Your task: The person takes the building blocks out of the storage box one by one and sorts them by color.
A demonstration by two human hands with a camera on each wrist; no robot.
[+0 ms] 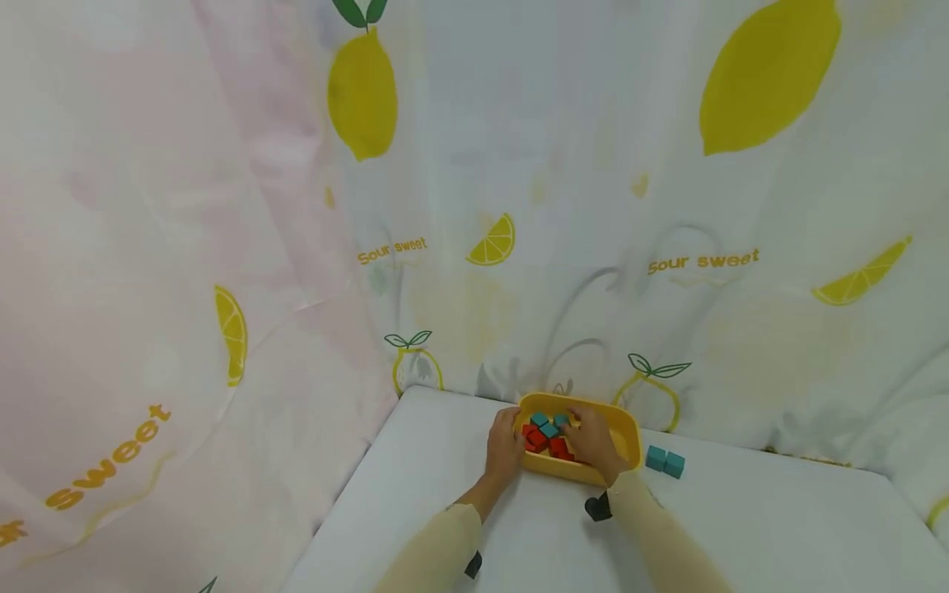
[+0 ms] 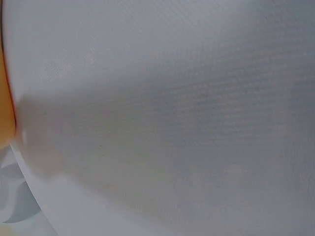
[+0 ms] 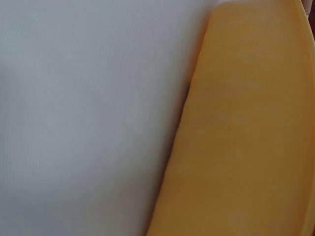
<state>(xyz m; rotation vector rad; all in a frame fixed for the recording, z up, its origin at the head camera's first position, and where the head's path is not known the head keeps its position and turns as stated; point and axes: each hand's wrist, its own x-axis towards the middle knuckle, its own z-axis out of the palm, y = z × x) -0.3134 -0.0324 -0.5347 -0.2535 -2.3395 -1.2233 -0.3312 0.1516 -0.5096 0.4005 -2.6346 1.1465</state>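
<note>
A yellow plastic basket [image 1: 627,422] stands on the white table against the back curtain, holding several red blocks [image 1: 535,439] and a few teal ones. My left hand [image 1: 504,445] grips its left end, fingers at the rim. Reaching in over the front right part, my right hand [image 1: 592,439] pinches a teal block [image 1: 561,421] between its fingertips. Another teal block [image 1: 539,420] lies to the left among the red ones. The right wrist view shows only the basket's outer wall [image 3: 241,123] and tabletop; neither wrist view shows the fingers.
Two teal blocks [image 1: 665,461] sit side by side on the white table [image 1: 778,519], right of the basket. A lemon-printed curtain [image 1: 534,165] hangs close behind the table and along its left side.
</note>
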